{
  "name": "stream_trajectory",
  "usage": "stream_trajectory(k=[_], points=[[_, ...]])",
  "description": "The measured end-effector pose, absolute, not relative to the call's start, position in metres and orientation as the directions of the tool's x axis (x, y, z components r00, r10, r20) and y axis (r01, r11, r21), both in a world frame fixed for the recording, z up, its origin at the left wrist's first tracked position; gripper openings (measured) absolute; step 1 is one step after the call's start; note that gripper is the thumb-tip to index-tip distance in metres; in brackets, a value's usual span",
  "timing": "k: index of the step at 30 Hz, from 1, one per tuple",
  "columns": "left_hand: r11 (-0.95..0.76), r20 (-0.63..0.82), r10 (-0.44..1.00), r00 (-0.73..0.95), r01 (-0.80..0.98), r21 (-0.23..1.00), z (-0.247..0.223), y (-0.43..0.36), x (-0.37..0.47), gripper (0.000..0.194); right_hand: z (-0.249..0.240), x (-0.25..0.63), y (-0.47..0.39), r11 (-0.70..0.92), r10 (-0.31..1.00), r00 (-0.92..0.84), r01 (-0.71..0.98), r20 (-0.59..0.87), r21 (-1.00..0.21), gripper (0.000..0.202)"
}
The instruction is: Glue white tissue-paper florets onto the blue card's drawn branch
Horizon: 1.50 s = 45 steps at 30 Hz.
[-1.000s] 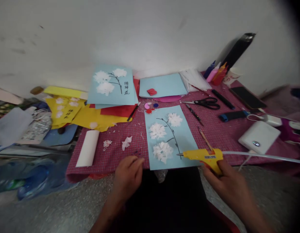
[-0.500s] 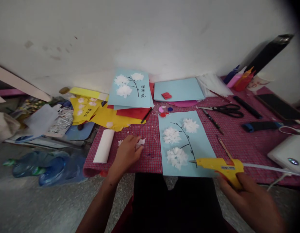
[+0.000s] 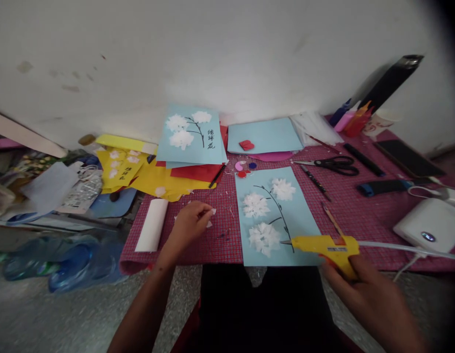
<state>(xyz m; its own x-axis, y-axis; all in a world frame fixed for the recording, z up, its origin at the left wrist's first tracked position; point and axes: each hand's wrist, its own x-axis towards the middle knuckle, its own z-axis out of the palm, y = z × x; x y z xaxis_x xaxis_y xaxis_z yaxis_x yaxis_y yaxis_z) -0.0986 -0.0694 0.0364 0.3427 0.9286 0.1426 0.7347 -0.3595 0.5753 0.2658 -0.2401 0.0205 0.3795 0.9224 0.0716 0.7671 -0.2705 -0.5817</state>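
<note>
My left hand (image 3: pixel 189 223) pinches a small piece of white paper (image 3: pixel 213 211) over the checked cloth, left of a light blue sheet (image 3: pixel 304 215). More white scraps lie under and beside its fingers. My right hand (image 3: pixel 370 294) is wrapped round a yellow glue gun (image 3: pixel 326 245), whose metal nozzle points left over the sheet, close to the lowest white paper flower (image 3: pixel 265 238). Two other white flowers (image 3: pixel 256 205) and a drawn black branch are on the same sheet. A white paper roll (image 3: pixel 152 225) lies left of my left hand.
Behind are a blue card with white flowers (image 3: pixel 190 135), yellow sheets (image 3: pixel 168 182) and more blue paper (image 3: pixel 264 136). Scissors (image 3: pixel 338 164), pens, a knife (image 3: pixel 385 187), paint bottles (image 3: pixel 356 120), a phone (image 3: pixel 409 158) and a white power bank (image 3: pixel 428 226) lie to the right.
My left hand has lifted slightly and closed its fingertips on a white paper piece. The whole view has shifted a little; my right hand still holds the glue gun near the lowest flower.
</note>
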Motion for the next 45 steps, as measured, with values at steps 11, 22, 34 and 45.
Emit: stream_trajectory(k=[11,22,34,45], points=[[-0.098,0.05,0.981,0.187,0.255,0.962,0.042,-0.131,-0.057,0.006,0.027,0.26,-0.239,-0.381,0.855,0.503,0.452,-0.123,-0.807,0.041],[0.197,-0.152,0.963,0.223,-0.193,0.961,0.021,-0.169,0.04,0.018,0.052,0.187,-0.216,-0.35,0.887,0.198,-0.303,-0.418,-0.886,0.045],[0.1,-0.075,0.978,0.196,-0.121,0.988,0.014,-0.181,0.041,0.014,0.042,0.177,-0.216,-0.324,0.892,0.256,-0.215,-0.373,-0.922,0.043],[0.122,-0.059,0.861,0.505,-0.092,0.988,0.021,-0.176,0.023,0.048,0.046,0.184,-0.22,-0.398,0.884,0.176,-0.206,-0.434,-0.894,0.044]])
